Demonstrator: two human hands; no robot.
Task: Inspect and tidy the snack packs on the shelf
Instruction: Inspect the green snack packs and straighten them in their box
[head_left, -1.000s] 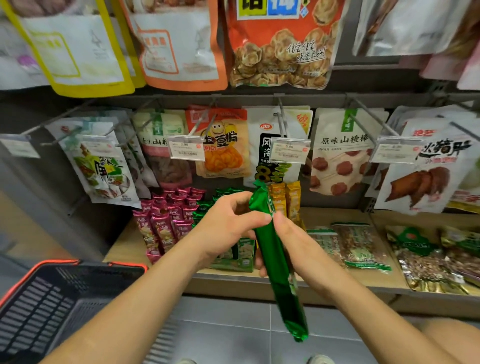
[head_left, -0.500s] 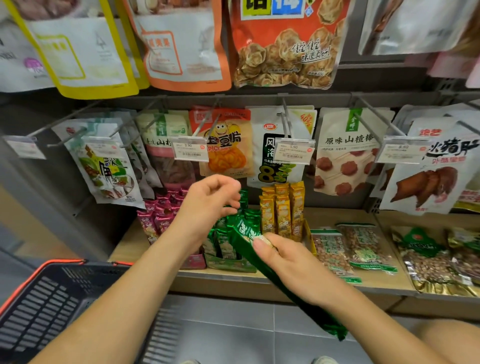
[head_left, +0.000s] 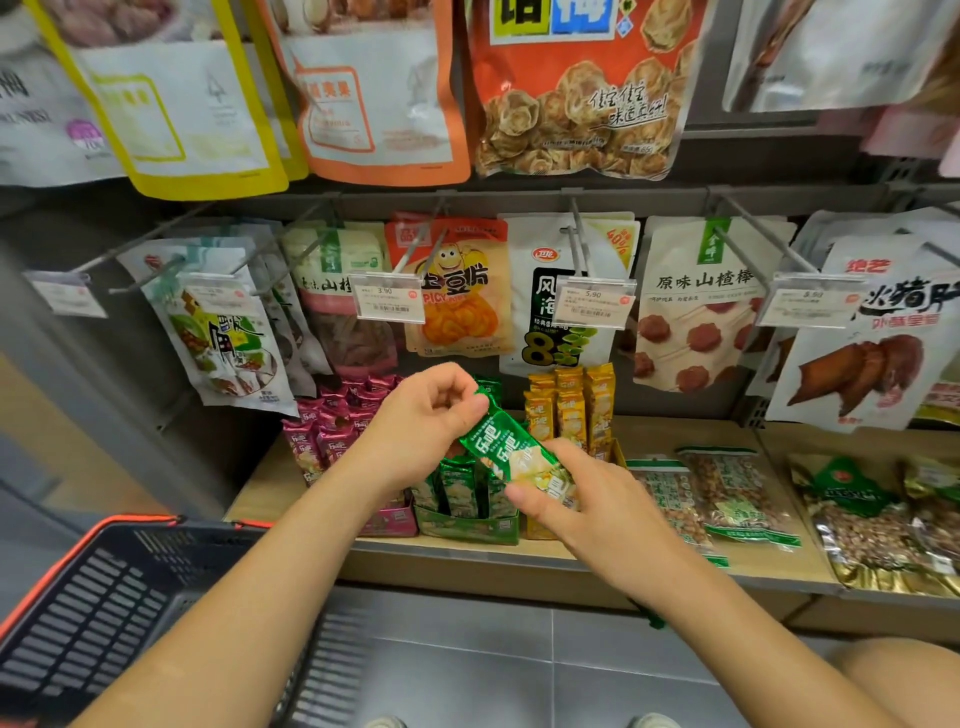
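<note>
Inspection was under way — the left hand pinched the top of the green pack, the right hand gripped its lower part, just above the green box on the shelf; reshelving seemingly remained.

- Bright, even light; soft shadow behind the hanging bags.
- Sheen on the foil packs.
- Frame edges bend outward and go soft.

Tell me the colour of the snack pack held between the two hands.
Green snack pack, white lettering, pale snack picture; seen best in the head view.
</note>
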